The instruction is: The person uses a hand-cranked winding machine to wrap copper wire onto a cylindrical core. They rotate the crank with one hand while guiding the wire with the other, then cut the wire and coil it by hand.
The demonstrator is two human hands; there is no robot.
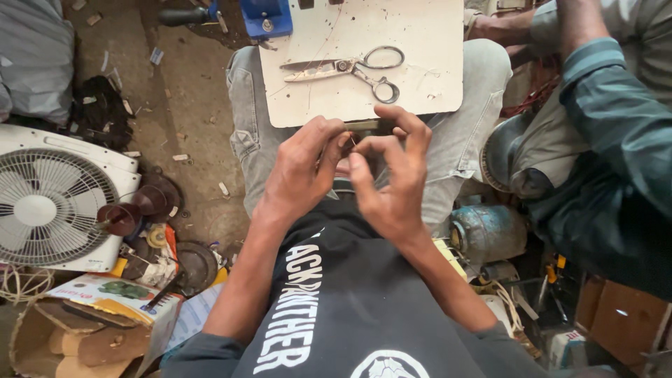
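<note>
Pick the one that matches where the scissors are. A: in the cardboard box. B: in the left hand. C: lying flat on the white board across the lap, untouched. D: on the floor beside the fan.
C: the scissors lie closed on the white board that rests on the knees, while the left hand and right hand pinch a small item nearer the body.

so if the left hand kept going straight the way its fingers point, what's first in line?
The left hand points up-frame and slightly right. Past the small flat piece that both hands pinch, it would likely meet the near edge of the white board on the lap, short of the scissors. Depth is unclear.
</note>
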